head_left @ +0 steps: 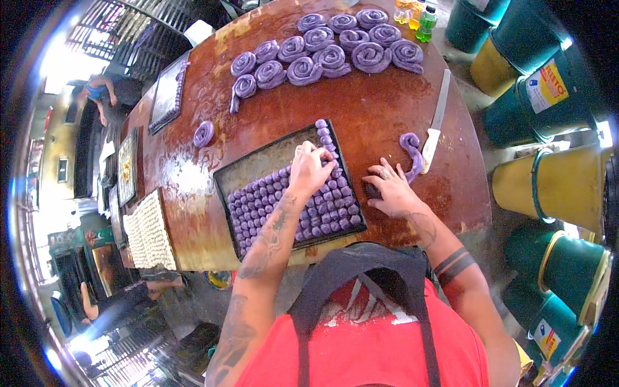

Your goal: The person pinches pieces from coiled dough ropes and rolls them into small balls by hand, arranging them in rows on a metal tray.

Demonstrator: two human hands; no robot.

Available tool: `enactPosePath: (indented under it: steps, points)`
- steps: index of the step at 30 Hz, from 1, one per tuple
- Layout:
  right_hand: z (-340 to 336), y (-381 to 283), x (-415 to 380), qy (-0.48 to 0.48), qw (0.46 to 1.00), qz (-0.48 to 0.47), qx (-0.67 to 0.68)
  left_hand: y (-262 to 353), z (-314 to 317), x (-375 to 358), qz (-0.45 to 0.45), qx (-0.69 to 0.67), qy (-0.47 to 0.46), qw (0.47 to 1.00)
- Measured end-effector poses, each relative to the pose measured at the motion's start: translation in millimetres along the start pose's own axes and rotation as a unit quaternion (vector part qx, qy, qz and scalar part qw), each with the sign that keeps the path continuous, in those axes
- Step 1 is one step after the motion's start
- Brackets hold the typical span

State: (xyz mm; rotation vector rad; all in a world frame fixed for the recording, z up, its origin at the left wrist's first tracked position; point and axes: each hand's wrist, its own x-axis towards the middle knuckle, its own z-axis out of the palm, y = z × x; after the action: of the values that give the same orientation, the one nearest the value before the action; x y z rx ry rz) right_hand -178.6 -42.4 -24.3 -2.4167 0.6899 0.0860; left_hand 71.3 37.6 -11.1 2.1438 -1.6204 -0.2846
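My left hand point(312, 169) is over the black baking tray point(255, 159), its fingers curled together at a purple dough ball in the column along the right side. Packed rows of purple dough balls point(277, 193) cover the tray's near part; its far part shows bare metal. On the table right of the tray, my right hand point(392, 189) lies with fingers spread. Its fingertips are near a short purple dough rope point(412, 149), and darker dough shows partly under the palm. A white-handled knife point(440, 116) lies just beyond the rope.
Several purple dough coils point(332, 59) stand at the far side, and one lone coil point(204, 133) sits left. A tray of pale dough pieces point(148, 231) is at the left edge. Bottles point(426, 24) stand at the back; large bins point(535, 184) line the right. Another person point(100, 90) is far left.
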Motion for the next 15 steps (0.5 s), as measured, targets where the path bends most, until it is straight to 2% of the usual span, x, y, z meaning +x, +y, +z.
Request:
enactPosePath:
  steps: [1,5,6,11,15]
  points:
    - [-1,1,0,0.000,1.000,-0.003,0.006,0,3,-2,-0.010,0.001,0.012,1.000]
    - [-8,-2,-2,-0.018,1.000,-0.002,0.021,16,-4,-22,0.049,-0.018,-0.004,0.999]
    - [-10,-4,-2,-0.025,0.999,0.002,0.021,23,-7,-27,0.038,-0.024,-0.024,0.999]
    - [-2,1,-1,-0.011,1.000,-0.009,0.002,22,8,-41,0.008,0.004,0.031,0.999]
    - [-2,0,-1,-0.014,1.000,-0.005,-0.004,19,8,-43,-0.001,0.006,0.021,1.000]
